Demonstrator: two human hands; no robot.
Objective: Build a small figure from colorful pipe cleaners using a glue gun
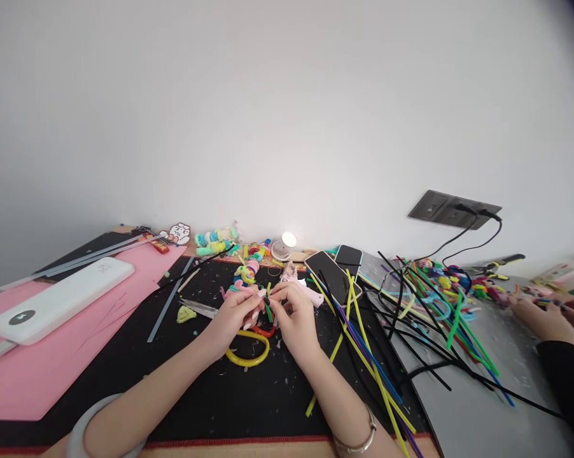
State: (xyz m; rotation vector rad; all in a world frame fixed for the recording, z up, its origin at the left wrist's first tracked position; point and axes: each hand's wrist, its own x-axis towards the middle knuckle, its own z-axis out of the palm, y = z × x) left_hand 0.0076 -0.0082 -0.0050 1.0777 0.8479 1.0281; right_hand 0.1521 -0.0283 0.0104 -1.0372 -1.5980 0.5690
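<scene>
Over the middle of the black mat (182, 394), my left hand (237, 315) and my right hand (295, 312) meet, fingertips pinched together. Between them is a short green pipe cleaner (268, 310), with a darker part mostly covered by the fingers. Below and behind my left hand lie scissors with a yellow handle loop (247, 364), a red part and a bare blade (197, 308). Just beyond the fingers sits a bundle of pink and yellow fuzzy pieces (247, 273). A pale pink object (310, 292) rests behind my right hand.
Long yellow pipe cleaners (363, 331) and black ones (423, 369) sprawl to the right. Two phones (332, 275) and a lit lamp (283, 247) stand near the wall. Pink sheets (58, 375) carry a white power bank (62, 299) at left. Another person's hands (539, 315) work far right.
</scene>
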